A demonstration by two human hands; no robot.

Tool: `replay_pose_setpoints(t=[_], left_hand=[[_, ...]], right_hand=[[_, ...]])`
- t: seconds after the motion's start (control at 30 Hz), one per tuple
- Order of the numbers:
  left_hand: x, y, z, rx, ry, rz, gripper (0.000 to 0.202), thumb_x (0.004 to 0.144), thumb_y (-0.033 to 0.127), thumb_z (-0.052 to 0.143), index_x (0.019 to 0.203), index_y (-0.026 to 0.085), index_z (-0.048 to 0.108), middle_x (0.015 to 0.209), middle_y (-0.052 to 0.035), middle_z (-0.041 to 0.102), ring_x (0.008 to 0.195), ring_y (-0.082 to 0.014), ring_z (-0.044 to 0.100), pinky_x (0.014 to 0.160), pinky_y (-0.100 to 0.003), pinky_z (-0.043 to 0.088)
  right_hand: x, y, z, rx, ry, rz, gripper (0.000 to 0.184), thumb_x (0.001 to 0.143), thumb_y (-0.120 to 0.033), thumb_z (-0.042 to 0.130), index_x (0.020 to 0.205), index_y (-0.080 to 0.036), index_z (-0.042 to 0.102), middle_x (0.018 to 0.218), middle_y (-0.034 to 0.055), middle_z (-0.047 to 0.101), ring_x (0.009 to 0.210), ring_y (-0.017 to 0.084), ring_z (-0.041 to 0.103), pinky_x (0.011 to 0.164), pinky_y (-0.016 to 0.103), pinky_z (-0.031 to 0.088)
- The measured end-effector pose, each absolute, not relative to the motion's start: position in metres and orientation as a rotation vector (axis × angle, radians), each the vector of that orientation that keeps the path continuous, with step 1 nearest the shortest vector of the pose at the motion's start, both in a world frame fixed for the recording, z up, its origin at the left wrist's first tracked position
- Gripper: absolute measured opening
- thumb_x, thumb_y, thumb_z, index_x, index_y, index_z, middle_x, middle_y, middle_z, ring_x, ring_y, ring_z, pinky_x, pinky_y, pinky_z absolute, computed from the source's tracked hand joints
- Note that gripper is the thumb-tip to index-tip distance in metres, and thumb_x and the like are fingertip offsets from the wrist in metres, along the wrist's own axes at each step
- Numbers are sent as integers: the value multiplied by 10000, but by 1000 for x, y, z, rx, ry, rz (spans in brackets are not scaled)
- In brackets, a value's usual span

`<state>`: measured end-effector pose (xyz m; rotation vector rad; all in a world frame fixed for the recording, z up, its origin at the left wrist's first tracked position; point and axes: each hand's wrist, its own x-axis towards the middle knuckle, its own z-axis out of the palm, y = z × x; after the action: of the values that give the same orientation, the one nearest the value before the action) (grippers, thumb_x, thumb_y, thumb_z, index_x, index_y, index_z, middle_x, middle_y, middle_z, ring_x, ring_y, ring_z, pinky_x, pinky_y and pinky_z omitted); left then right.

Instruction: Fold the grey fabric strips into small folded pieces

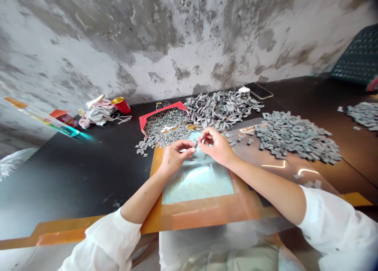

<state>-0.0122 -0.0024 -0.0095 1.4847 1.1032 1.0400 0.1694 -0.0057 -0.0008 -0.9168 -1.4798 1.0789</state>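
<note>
Grey scrap (195, 144) between left hand (176, 157) and right hand (214, 146).

Tiny grey piece (195, 144) between the left hand (177, 156) and right hand (214, 146), shape unreadable

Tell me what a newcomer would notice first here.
A large heap of grey ribbon-like strips sprawls at the back of the dark tabletop, beside a red-edged paper tray of tiny grey pieces. A pile of small grey rectangular pieces spreads to the right. At centre, the left hand pinches a tiny grey piece beside the right hand.
</note>
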Motion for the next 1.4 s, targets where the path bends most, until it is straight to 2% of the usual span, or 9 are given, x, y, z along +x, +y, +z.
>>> replay_pose_setpoints(t=[0.13,0.4,0.6,0.8,0.93,1.07,1.2,1.4], left_hand=[[-13,-2,-11,1538,1163,1061,298,715,376,762,938,179,746,882,-66,722,723,-166,659,612,-257,553],[-16,1,-13,1607,1211,1086,239,714,388,759,795,165,735,687,-30,690,554,-119,585,527,-219,474],[-15,0,-11,1599,1194,1078,240,715,393,760,806,174,730,718,-25,687,576,-115,583,538,-216,469],[-16,1,-11,1584,1220,1095,256,679,395,789,768,161,732,671,-24,682,525,-104,546,500,-215,431],[-16,0,-10,1563,1197,1085,260,674,392,790,770,159,723,668,-23,680,555,-122,592,520,-226,465],[-14,-4,-6,1652,1184,1095,239,701,343,769,861,177,705,759,-30,695,634,-139,640,561,-226,499],[-13,-6,-2,1720,1208,1082,144,723,263,716,828,175,673,815,-32,691,652,-128,631,545,-201,478],[-12,-6,2,1743,1277,1045,95,686,177,645,781,175,649,686,3,635,569,-118,595,504,-197,433]], right_hand=[[172,-3,-3,-932,-1478,1095,192,724,-216,625,844,-210,475,804,-27,589,568,79,452,570,231,390],[171,-3,-5,-930,-1498,1070,178,737,-214,626,859,-206,497,822,-17,598,586,82,483,585,231,417],[171,-4,-3,-884,-1485,1128,230,761,-248,649,952,-206,527,948,22,622,774,118,590,723,266,497],[171,-3,-5,-917,-1455,1120,231,744,-253,697,937,-206,579,847,14,659,784,142,628,730,282,503],[172,-2,-4,-915,-1515,1078,166,753,-255,693,899,-197,642,852,20,679,786,145,626,710,274,489],[172,-2,-3,-948,-1567,1044,100,777,-261,668,854,-199,680,831,14,693,725,132,604,654,256,462],[170,-4,-4,-984,-1586,1021,96,772,-270,677,828,-196,702,810,14,704,681,128,593,620,250,446],[167,-8,-3,-1014,-1616,999,101,757,-263,690,819,-194,728,799,23,720,673,137,603,622,257,451]])
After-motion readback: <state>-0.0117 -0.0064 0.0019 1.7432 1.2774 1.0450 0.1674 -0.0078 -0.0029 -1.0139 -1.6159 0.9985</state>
